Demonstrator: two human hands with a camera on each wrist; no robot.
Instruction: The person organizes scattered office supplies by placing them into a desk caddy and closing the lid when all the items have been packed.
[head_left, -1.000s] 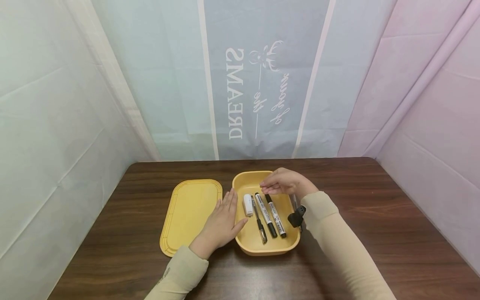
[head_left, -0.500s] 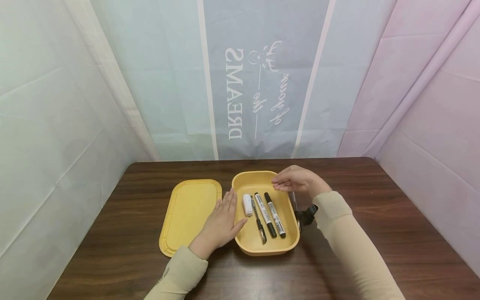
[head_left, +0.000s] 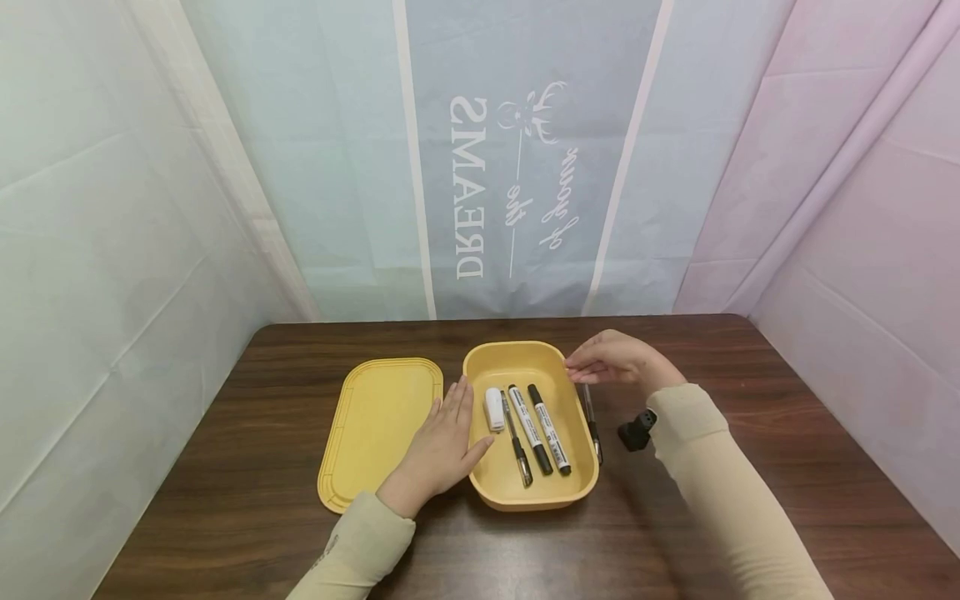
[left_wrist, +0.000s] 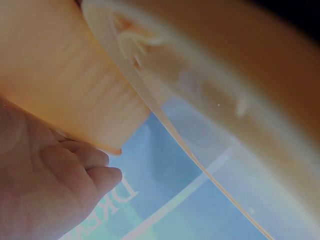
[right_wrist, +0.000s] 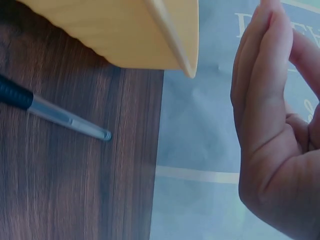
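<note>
A yellow box holds a white stapler-like item, a black-and-clear pen and two white-and-black markers. Against the box's left wall lies my left hand, its fingers straight and the thumb toward the rim. Over the far right corner hovers my right hand; its fingers are extended together, and nothing shows between them. Beneath that hand, a second pen lies on the table just outside the box's right wall; the right wrist view shows this clear-barrelled pen apart from the hand.
A flat yellow lid lies on the dark wooden table left of the box. A black wrist camera hangs under the right sleeve. Printed fabric hangs behind the table's far edge.
My right hand has shifted right, from above the inside of the box to its right rim, so the pen outside shows more. The left hand and the box's contents stay put.
</note>
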